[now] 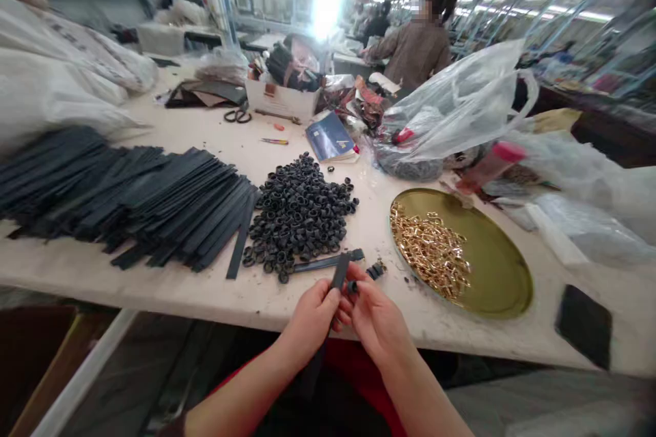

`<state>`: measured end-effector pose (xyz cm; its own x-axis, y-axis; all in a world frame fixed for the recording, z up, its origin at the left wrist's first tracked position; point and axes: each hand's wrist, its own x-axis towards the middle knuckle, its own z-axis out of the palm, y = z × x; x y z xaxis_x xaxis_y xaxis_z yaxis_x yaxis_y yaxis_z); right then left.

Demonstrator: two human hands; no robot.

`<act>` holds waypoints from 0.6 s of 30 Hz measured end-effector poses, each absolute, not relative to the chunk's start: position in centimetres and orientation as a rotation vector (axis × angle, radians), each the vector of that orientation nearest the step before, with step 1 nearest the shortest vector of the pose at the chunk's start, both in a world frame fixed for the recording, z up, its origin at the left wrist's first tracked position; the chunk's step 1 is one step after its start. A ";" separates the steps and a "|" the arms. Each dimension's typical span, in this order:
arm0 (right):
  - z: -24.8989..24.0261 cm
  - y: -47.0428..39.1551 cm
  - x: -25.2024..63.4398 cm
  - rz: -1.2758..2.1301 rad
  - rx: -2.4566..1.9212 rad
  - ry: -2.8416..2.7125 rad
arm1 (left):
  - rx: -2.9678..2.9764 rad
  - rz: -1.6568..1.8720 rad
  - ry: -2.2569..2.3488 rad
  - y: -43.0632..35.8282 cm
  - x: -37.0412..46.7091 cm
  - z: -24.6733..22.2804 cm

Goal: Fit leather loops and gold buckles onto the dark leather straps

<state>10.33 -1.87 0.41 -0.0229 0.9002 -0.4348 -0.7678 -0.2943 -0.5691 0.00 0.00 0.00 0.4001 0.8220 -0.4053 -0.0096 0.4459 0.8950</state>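
Observation:
Near the table's front edge, my left hand (316, 311) is closed round a black strap (340, 272), whose upper end sticks out past the thumb. Close against it, my right hand (373, 314) pinches a small black loop (352, 287) beside the strap. Just beyond my hands lie another strap (322, 263) and a short dark piece with a gold metal part (376, 269). A heap of black loops (302, 208) rises behind them. To its left spreads a large pile of flat black straps (174, 201).
On the right, a round gold tray (495, 266) holds many gold metal fittings (433, 249). A black phone-like slab (584, 325) lies beyond it. Scissors (238, 115), a blue booklet (332, 136) and plastic bags (456, 109) are farther back. A person (417, 41) stands in the background.

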 end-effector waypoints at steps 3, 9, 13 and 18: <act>0.3 -2.8 9.7 1.610 -0.918 -0.279 | 1.021 0.633 1.035 -0.6 -0.1 0.6; 0.3 -4.7 9.5 1.309 -1.206 -0.650 | 1.134 0.737 1.053 -1.9 -0.5 1.5; 0.7 -5.5 10.7 1.222 -1.327 -0.870 | 1.149 0.714 1.030 -2.8 -1.5 2.3; 0.8 -5.3 11.8 1.296 -1.152 -0.457 | 1.033 0.570 0.948 -4.3 -2.8 3.4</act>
